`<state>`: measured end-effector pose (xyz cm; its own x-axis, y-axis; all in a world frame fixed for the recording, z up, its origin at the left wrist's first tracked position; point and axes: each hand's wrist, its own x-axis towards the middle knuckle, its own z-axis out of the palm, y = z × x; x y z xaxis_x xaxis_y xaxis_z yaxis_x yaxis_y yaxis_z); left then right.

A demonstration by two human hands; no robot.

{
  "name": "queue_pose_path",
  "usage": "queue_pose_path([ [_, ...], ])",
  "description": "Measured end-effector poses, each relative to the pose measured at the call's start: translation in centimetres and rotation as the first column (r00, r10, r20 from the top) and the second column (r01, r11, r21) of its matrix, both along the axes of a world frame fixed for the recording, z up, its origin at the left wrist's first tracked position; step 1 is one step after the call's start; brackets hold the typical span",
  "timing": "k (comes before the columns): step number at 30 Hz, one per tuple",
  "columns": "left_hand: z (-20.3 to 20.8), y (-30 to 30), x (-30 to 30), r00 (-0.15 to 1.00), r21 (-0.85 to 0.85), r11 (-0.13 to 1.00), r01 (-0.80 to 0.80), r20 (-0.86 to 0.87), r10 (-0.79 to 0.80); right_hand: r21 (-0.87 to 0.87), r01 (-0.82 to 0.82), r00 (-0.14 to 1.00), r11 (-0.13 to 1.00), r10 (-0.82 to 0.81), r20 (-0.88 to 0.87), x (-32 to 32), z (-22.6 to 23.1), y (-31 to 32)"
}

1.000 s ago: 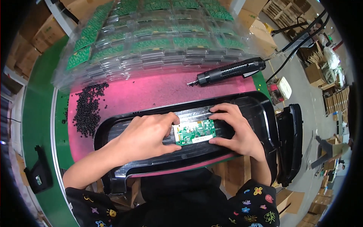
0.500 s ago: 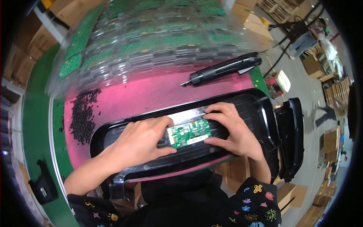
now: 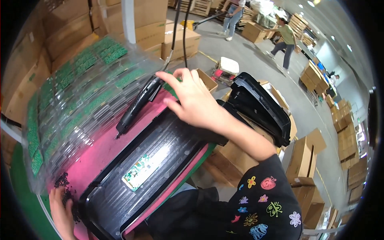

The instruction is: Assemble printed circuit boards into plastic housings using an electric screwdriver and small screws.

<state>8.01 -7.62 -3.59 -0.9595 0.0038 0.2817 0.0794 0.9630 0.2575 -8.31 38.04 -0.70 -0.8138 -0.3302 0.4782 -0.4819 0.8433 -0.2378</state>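
Observation:
A green circuit board (image 3: 138, 173) lies inside a long black plastic housing (image 3: 116, 208), with neither hand on it. My right hand (image 3: 194, 100) is at the rear end of a black electric screwdriver (image 3: 138, 105). Its thumb and forefinger are spread apart, and the forefinger's tip is at the tool's tail; whether it touches cannot be seen. The screwdriver lies on the pink mat (image 3: 100, 154), its bit pointing toward me and left. At the lower left, my left hand (image 3: 61, 212) reaches to a pile of small black screws (image 3: 62, 182), fingers apart. No screw shows in it.
Stacked clear plastic trays (image 3: 86, 94) of green boards stand on the far left of the mat. A second black housing (image 3: 264, 108) sits beyond the bench's right end. Cables hang above the screwdriver. Cardboard boxes (image 3: 306, 156) and two people walking or standing are farther off.
Both hands have let go of the circuit board, which now lies in the housing. My right hand has moved to the screwdriver, my left to the screws. The view has turned rightward.

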Motion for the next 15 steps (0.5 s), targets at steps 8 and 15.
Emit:
queue_pose_path([
  [8,-2.6,-2.7,1.3,0.989,0.02,0.999,-0.03,0.146,0.027,-0.376,-0.009,0.932,0.927,0.144,0.334,-7.0,-1.7,-0.7],
  [15,-2.5,-2.5,1.9,0.995,-0.008,0.996,-0.094,-0.038,0.093,-0.919,-0.367,0.852,0.143,0.448,-0.27,-3.8,-1.9,-13.2],
])
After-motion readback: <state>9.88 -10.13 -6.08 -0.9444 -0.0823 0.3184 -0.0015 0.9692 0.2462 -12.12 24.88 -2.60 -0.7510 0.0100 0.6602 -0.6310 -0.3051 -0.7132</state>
